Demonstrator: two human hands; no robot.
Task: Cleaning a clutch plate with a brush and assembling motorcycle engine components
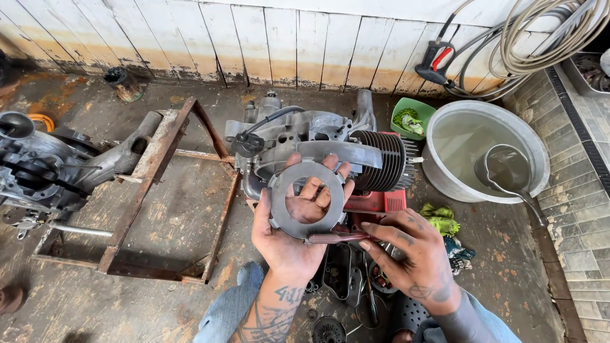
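Item: flat toothed metal ring (305,201), held in the left hand (289,238) in a cupped grip just near of the engine block (318,143); right hand (413,254) pinches a reddish tool (337,238) against its lower rim; risk: a levering slip likely drops the ring to the floor.

**Even daylight over a workshop floor, wide-angle view**

The head view is lit by soft, diffuse light with no single visible source; brightness is moderate and even. Shadows are short and faint, gathering beneath the engine (318,143) and the rusty frame (159,190). A pale sheen lies on the water in the metal basin (486,152), and the white plank wall (286,38) is the brightest area without burning out. Focus is sharp at centre. Straight lines bow toward the edges, and the corners darken slightly, most at lower left.
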